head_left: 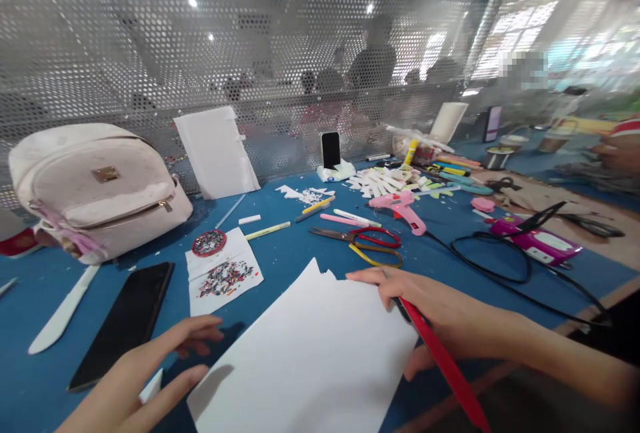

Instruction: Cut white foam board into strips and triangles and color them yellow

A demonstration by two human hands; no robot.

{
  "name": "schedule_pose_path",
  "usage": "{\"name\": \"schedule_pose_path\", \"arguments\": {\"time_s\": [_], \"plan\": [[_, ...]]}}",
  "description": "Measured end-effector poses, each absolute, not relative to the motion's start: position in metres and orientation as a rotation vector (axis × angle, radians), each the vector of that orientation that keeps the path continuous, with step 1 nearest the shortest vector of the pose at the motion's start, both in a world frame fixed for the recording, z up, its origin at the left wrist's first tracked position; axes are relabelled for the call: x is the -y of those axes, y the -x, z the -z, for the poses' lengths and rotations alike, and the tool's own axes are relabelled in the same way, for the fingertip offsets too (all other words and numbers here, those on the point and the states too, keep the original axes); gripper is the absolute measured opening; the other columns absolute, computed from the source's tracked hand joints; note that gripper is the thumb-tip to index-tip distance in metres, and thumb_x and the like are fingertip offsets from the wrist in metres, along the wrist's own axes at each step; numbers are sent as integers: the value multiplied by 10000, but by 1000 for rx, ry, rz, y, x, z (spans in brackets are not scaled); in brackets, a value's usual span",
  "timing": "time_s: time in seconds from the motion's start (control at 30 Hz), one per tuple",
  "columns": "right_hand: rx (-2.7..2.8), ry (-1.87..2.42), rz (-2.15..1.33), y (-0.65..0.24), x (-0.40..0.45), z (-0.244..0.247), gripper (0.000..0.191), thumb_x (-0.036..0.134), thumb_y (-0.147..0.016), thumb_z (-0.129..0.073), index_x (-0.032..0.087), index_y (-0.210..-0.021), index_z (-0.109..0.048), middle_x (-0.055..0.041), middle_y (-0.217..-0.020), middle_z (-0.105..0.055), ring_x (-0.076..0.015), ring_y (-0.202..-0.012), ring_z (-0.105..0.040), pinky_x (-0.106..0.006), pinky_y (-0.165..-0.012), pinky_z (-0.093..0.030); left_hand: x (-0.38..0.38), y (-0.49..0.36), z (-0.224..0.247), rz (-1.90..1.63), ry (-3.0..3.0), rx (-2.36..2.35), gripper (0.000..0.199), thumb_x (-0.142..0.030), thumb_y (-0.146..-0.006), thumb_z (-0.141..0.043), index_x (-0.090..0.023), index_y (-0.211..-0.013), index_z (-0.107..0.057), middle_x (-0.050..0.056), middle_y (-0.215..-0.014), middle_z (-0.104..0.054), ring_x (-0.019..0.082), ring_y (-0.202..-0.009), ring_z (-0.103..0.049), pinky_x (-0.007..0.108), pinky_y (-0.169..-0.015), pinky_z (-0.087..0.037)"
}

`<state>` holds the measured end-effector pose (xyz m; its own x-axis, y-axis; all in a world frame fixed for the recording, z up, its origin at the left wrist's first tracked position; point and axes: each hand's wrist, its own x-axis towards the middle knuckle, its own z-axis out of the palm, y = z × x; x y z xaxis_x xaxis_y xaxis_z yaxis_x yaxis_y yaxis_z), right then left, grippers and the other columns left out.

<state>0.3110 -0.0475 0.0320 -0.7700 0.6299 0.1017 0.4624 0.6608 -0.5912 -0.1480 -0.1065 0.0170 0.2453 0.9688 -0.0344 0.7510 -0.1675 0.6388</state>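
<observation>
While the right hand (437,306) is gripping a red tool (447,366), its forefinger is resting on the paper (305,346), apparently steadying it. I am observing the left hand (143,369) hanging loosely open, apparently gripping nothing, beside the paper, which is lying between both hands. Beyond, scissors (346,236) are resting, presumably parked within reach.

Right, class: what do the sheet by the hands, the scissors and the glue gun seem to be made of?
Sheet: paper or thin card; matte white, jagged edge.
Scissors: probably metal blades, dark and dull; shiny red and yellow handles, perhaps plastic-coated.
Glue gun: probably plastic; smooth pink moulded body.
</observation>
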Motion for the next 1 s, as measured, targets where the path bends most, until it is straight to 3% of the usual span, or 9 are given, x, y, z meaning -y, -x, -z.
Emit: {"name": "schedule_pose_path", "arguments": {"time_s": [0.1, 0.2, 0.3, 0.4, 0.53, 0.67, 0.87, 1.0], "plan": [[2597, 850, -786, -305, 46, -41, 488, 465, -733, -844, 242, -981, -487, -167, -1548, -459, -329, -1386, -486, -460, -1087, -424, 91, 106, -36, -491, -1667, -1309, 542, -657, -896, -604, -303, -1301, -666, 57, -1198, -747, 310, -1138, -686, 340, -954, -557], [2598, 836, -774, -300, 47, -46, 475, 473, -744, -834, 242, -962, -481, -172, -1550, -456, -336, -1375, -500, -450, -1055, -447, 79, 75, -45, -458, -1309, -1088, 527, -604, -877, -691, -270, -1283, -665, 62, -1162, -761, 295, -1047, -732, 323, -867, -588], [2500, 879, -766, -298, 49, -47, 555, 477, -696, -872, 247, -981, -454, -198, -1535, -465, -368, -1416, -450, -447, -1014, -474, 73, 61, -47, -473, -1087, -996, 504, -510, -859, -763, -223, -1264, -675, 95, -1105, -778, 266, -882, -771, 297, -742, -607], [2277, 943, -872, -300, 50, -44, 633, 454, -656, -910, 256, -1001, -418, -203, -1493, -507, -380, -1411, -455, -459, -1016, -475, 70, 62, -46, -534, -1021, -997, 514, -460, -840, -800, -200, -1266, -675, 115, -1058, -789, 261, -840, -777, 287, -706, -609], [1996, 987, -1065, -303, 48, -38, 473, 429, -834, -791, 257, -971, -373, -178, -1351, -625, -329, -1237, -615, -423, -921, -521, 71, 71, -44, -567, -1002, -990, 526, -431, -842, -807, -181, -1281, -664, 132, -1043, -792, 271, -839, -782, 303, -727, -615], [1884, 1044, -1135, -300, 42, -35, 353, 437, -942, -663, 244, -913, -368, -115, -1088, -726, -258, -1004, -704, -383, -834, -544, 73, 76, -42, -574, -986, -1000, 547, -412, -820, -831, -168, -1276, -656, 132, -1031, -794, 280, -838, -784, 308, -728, -618], [1736, 1042, -1187, -295, 23, -32, 414, 436, -865, -740, 245, -890, -374, -49, -894, -729, -209, -800, -722, -324, -682, -564, 78, 78, -44, -570, -975, -1079, 569, -462, -780, -853, -163, -1228, -668, 125, -1024, -797, 289, -839, -784, 303, -709, -617], [1673, 1068, -1200, -296, 16, -30, 464, 384, -776, -825, 236, -848, -392, -8, -806, -707, -189, -727, -718, -310, -661, -563, 83, 78, -45, -598, -959, -1130, 622, -492, -740, -876, -151, -1218, -673, 147, -1061, -788, 312, -849, -782, 312, -690, -616]]}}
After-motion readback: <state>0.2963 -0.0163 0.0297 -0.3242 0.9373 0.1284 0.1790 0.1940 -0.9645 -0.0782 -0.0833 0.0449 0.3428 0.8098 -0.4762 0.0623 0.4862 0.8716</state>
